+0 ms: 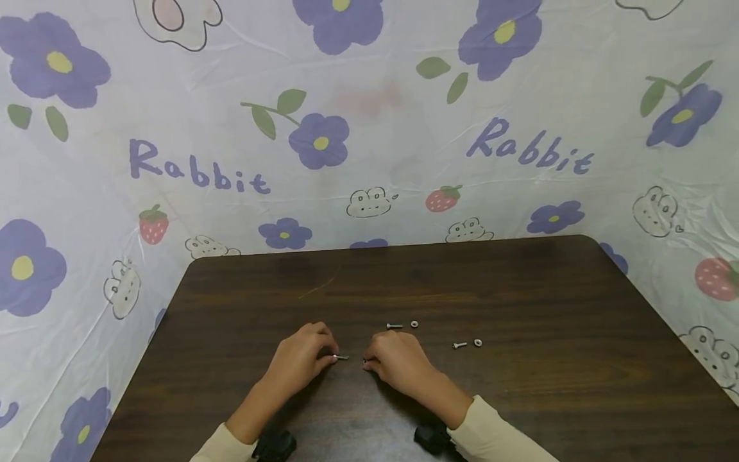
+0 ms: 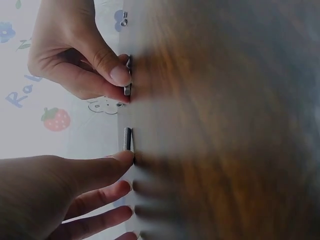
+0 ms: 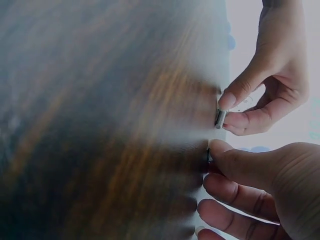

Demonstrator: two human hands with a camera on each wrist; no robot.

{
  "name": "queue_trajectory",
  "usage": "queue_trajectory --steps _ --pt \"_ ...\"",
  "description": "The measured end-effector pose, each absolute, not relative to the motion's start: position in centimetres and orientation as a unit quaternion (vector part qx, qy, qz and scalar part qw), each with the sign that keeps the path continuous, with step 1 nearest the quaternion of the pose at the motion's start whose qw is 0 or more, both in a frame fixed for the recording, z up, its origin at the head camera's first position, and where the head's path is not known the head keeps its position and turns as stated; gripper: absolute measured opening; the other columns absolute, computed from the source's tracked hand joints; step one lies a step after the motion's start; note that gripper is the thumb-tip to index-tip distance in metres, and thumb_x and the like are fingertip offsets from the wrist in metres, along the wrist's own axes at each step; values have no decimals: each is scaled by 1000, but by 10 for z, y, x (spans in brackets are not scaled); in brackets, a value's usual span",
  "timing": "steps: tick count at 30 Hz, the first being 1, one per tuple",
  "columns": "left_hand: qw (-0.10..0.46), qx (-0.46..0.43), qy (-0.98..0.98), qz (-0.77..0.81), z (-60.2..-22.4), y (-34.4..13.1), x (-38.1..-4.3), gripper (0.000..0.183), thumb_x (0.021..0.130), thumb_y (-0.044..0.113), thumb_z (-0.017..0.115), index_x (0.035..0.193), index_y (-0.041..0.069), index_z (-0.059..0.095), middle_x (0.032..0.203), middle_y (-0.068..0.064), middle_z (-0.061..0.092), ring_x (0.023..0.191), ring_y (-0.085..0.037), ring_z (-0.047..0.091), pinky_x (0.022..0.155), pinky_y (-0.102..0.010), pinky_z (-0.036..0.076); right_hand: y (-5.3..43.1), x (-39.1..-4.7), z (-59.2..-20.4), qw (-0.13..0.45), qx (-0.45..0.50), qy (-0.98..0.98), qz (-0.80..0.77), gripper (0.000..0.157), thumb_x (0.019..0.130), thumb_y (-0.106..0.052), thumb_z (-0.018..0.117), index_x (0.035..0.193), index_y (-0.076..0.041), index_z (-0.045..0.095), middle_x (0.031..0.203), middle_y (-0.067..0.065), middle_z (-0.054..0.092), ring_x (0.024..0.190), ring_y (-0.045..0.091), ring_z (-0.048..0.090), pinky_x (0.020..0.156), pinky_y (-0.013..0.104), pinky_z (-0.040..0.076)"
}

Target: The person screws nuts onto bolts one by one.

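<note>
Low over the brown table, my left hand pinches a small metal bolt between thumb and fingertips. Its threaded shank points right, toward the other hand, while its head end is covered by the fingers. Facing it, my right hand pinches a small metal nut at its fingertips. A short gap separates bolt and nut. In the right wrist view the bolt sticks out from the left fingertips, and the right thumb mostly hides the nut.
Beyond the right hand lie a second bolt and a nut. Farther right are another bolt and nut. A patterned cloth hangs behind the wooden table. Black devices sit at both wrists.
</note>
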State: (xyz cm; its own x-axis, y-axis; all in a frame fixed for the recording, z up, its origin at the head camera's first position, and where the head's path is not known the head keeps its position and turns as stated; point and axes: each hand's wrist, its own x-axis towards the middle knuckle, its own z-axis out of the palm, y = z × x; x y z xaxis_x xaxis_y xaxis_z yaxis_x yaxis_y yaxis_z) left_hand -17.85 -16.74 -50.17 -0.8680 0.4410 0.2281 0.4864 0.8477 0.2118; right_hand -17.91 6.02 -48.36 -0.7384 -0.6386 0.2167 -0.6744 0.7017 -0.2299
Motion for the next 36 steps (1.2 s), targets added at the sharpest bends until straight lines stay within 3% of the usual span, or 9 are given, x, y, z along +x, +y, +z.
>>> queue_trajectory --steps 10,15,22,26,36 --pt "32 -216 -948 -230 -492 -175 -180 8 86 12 81 90 16 76 92 5 72 87 -16 69 75 -35 58 59 -180 -483 73 362 -917 149 5 84 -19 85 81 -20 81 80 -6 73 65 5 64 54 21 52" --pt "36 -207 -941 -265 -489 -179 -182 7 85 7 82 87 14 79 86 3 76 78 -14 71 69 -32 59 59 -180 -482 76 369 -916 139 4 84 -18 85 82 -19 81 81 -5 72 66 5 65 55 22 53" --pt "41 -193 -918 -343 -493 -181 -182 9 85 5 82 89 13 80 88 2 77 80 -12 73 69 -24 60 60 -182 -484 74 387 -911 122 8 87 -18 82 80 -20 79 78 -7 71 65 4 63 57 22 53" --pt "40 -173 -892 -417 -491 -179 -184 9 85 5 82 90 12 81 88 1 77 79 -11 73 67 -21 59 62 -184 -483 66 393 -910 117 11 88 -19 81 78 -20 77 77 -8 70 64 4 62 57 23 53" --pt "27 -157 -828 -537 -468 -171 -192 9 87 17 82 95 12 81 90 2 78 81 -13 74 70 -27 61 64 -190 -485 70 404 -907 98 13 89 -20 79 77 -20 74 74 -9 66 63 4 60 56 23 51"
